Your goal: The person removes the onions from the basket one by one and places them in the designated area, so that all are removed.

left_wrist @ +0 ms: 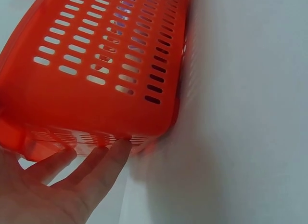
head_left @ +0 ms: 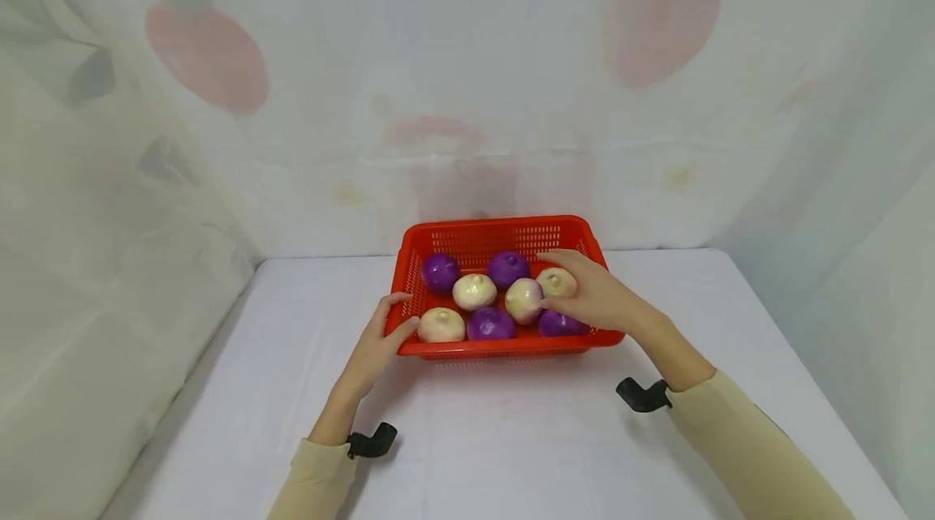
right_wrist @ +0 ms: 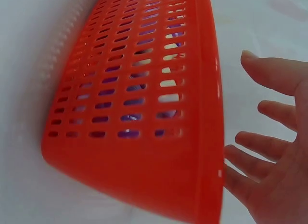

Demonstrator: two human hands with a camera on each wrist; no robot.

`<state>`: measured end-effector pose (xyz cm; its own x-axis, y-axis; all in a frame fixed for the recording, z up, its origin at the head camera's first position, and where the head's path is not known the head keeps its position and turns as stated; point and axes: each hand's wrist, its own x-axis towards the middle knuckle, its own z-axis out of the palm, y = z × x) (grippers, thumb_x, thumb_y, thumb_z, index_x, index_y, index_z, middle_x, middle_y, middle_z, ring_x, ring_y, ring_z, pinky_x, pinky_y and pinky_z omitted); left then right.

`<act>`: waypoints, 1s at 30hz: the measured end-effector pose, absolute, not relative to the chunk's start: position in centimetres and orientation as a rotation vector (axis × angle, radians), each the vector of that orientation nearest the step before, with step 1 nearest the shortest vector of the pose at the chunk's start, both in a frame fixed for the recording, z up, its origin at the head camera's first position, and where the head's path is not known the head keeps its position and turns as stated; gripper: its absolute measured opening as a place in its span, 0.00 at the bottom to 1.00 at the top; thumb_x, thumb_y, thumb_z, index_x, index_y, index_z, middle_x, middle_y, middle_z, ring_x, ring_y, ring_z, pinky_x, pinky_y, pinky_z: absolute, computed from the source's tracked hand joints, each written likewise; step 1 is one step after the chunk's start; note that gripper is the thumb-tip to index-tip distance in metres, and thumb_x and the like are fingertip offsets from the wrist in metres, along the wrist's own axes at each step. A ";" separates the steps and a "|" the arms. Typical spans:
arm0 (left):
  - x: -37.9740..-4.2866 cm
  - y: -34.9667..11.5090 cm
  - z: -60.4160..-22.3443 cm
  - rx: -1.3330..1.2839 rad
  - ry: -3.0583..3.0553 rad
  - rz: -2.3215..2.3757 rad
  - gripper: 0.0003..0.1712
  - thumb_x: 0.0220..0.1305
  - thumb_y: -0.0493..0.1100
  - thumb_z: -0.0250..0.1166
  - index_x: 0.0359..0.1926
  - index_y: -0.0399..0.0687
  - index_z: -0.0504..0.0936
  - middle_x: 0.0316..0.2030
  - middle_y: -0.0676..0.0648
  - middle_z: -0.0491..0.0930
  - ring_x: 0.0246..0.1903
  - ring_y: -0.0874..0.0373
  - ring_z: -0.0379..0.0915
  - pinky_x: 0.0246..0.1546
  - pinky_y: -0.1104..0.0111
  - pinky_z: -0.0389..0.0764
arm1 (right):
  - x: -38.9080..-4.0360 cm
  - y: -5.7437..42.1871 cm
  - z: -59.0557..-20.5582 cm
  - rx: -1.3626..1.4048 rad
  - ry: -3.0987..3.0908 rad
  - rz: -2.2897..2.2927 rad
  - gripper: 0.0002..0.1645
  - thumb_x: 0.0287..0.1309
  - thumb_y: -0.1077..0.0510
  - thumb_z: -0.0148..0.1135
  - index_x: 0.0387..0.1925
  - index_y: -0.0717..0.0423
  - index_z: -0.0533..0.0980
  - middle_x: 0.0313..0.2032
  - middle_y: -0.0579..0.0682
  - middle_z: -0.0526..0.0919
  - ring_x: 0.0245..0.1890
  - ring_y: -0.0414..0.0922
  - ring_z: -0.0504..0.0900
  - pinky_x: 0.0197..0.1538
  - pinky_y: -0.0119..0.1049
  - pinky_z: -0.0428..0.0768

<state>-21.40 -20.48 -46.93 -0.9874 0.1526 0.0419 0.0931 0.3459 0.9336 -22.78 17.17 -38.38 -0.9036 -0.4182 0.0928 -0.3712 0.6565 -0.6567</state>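
A red plastic basket with slotted walls stands on the white table, holding several glossy round onion-like vegetables, some purple, others cream. My left hand holds the basket's left end by the rim. In the left wrist view its fingers lie along the outside of the short slotted wall, the thumb hidden. Over the right end hovers my right hand, thumb and fingers apart, close to a cream vegetable with a purple tinge. The right wrist view shows those fingers spread above the rim, nothing between them.
White cloth covers the table. Behind the basket rises a pale curtain with faded fruit prints, and more sheeting hangs at both sides. A black wrist mount sits on the left wrist, another mount on the right.
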 end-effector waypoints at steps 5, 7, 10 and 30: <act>-21.6 -20.6 -46.7 0.225 2.494 1.738 0.32 0.72 0.55 0.63 0.70 0.55 0.63 0.70 0.37 0.63 0.65 0.43 0.65 0.65 0.43 0.66 | -23.8 16.3 -38.9 -0.673 2.762 -1.126 0.42 0.59 0.51 0.71 0.72 0.54 0.66 0.68 0.57 0.70 0.69 0.59 0.67 0.66 0.61 0.70; -21.8 -20.7 -46.5 0.226 2.491 1.713 0.32 0.72 0.55 0.63 0.70 0.55 0.63 0.69 0.38 0.64 0.64 0.43 0.66 0.64 0.44 0.69 | -24.3 15.9 -39.2 -0.689 2.768 -1.098 0.42 0.58 0.50 0.72 0.71 0.54 0.67 0.67 0.56 0.71 0.68 0.58 0.68 0.66 0.60 0.70; -22.2 -20.8 -46.3 0.223 2.483 1.717 0.31 0.71 0.56 0.63 0.68 0.54 0.65 0.67 0.40 0.66 0.63 0.44 0.67 0.62 0.46 0.72 | -24.8 15.4 -39.6 -0.717 2.770 -1.059 0.42 0.58 0.49 0.71 0.71 0.54 0.67 0.68 0.58 0.70 0.67 0.58 0.69 0.66 0.60 0.70; -22.6 -20.3 -46.5 0.201 2.427 1.772 0.34 0.70 0.57 0.64 0.69 0.52 0.63 0.67 0.39 0.66 0.63 0.44 0.67 0.62 0.48 0.73 | -26.8 14.3 -42.1 -0.682 2.702 -1.038 0.43 0.56 0.50 0.73 0.70 0.60 0.68 0.65 0.62 0.73 0.62 0.57 0.74 0.64 0.56 0.74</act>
